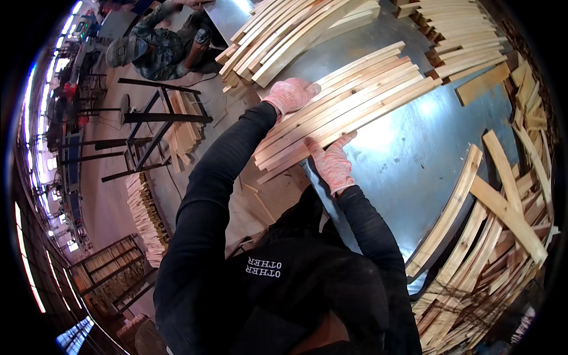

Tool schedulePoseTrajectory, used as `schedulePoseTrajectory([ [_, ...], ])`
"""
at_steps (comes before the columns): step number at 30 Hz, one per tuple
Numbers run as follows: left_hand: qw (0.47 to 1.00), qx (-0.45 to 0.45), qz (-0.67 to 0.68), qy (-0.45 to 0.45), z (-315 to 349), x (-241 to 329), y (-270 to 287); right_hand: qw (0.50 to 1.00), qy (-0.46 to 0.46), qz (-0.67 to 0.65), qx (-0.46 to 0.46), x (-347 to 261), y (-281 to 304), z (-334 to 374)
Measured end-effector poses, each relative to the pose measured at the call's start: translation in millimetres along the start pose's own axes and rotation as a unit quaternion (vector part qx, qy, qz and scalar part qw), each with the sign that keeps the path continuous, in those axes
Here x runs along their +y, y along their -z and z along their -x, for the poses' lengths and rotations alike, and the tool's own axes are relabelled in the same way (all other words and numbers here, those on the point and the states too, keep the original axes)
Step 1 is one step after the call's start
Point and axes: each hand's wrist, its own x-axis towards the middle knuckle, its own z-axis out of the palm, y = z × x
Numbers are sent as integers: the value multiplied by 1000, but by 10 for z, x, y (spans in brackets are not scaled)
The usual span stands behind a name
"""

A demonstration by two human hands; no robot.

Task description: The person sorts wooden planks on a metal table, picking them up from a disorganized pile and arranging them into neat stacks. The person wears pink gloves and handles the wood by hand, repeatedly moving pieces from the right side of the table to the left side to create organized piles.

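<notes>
A row of long pale wooden strips (355,97) lies side by side on a metal-topped table, its near-left ends sticking out past the table edge. My left hand (291,96), in a pinkish knit glove, is curled over the far-left side of the row; its fingertips are partly hidden. Against the near side of the row rests my right hand (332,165), gloved alike, with thumb and forefinger spread apart along the outermost strip. The other fingers of that hand are hard to make out.
More wooden strips (296,35) are stacked behind the row, with another stack (461,35) at far right. Loose offcuts (485,260) pile up beside the shiny metal tabletop (414,154). At left are a black metal frame (160,115) and a person in camouflage clothing (163,53).
</notes>
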Motion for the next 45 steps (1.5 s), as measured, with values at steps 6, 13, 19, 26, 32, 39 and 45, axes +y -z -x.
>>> schedulePoseTrajectory([
  [6, 957, 290, -9, -23, 297, -285, 17, 993, 58, 107, -1, -262, -180, -552],
  [13, 900, 426, 96, -3, 1170, -805, -662, 999, 41, -1, -23, -652, -167, -628],
  [19, 715, 471, 463, 230, 1131, -2102, -1157, 996, 62, -60, -28, -919, -194, -882],
  [26, 785, 449, 403, 143, 872, -1574, -649, 971, 172, 73, 146, -114, 805, -602],
  [32, 821, 226, 490, -184, 1458, 230, -1042, 797, -231, 345, 439, 1853, 2237, 923],
  [39, 693, -394, 600, -65, 1354, 2049, -2465, 967, -93, 219, 89, 1458, 2377, 1225],
  [45, 876, -285, 389, 30, 1279, 2134, -3081, 666, 90, 609, 421, 1712, 4786, 1421],
])
